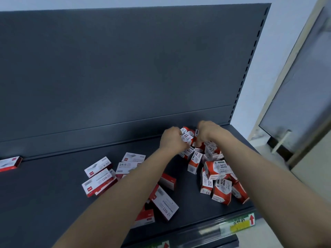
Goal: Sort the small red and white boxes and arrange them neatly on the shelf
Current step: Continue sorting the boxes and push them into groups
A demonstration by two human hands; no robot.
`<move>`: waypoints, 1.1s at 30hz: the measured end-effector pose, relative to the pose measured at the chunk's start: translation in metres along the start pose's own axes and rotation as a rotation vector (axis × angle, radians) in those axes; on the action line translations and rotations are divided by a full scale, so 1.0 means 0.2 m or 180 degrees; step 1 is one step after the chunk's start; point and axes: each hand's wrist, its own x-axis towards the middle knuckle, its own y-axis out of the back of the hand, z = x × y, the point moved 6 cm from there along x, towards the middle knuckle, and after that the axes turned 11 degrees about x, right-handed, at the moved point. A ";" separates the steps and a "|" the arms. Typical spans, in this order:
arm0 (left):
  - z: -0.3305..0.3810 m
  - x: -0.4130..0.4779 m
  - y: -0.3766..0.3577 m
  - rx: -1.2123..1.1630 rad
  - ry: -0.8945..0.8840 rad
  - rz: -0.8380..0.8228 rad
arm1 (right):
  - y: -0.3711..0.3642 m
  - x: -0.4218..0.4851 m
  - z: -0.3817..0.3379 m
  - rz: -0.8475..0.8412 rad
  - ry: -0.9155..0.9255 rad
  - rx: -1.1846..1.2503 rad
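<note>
Paper-clip boxes (217, 173), red and white, lie heaped at the right rear of the dark shelf (44, 194); we see the left hand (172, 140) curled closed around one box (187, 136) at the top of the heap; the right hand (207, 133) is bent over the same spot, its grip hidden from us; flatter staple boxes (100, 174) lie scattered mid-shelf; one lone box (9, 163) rests far left.
</note>
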 end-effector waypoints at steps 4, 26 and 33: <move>0.02 -0.01 -0.05 0.0047 -0.0070 -0.0328 | 0.00 0.00 0.02 -0.0245 -0.0044 -0.0062; -1.01 -0.53 0.81 0.0676 0.0799 0.1511 | -0.12 -0.28 -1.33 0.1020 0.2529 0.1050; -1.71 -0.79 0.99 0.0680 0.1167 0.1459 | -0.50 -0.39 -2.01 0.0508 0.2598 0.0669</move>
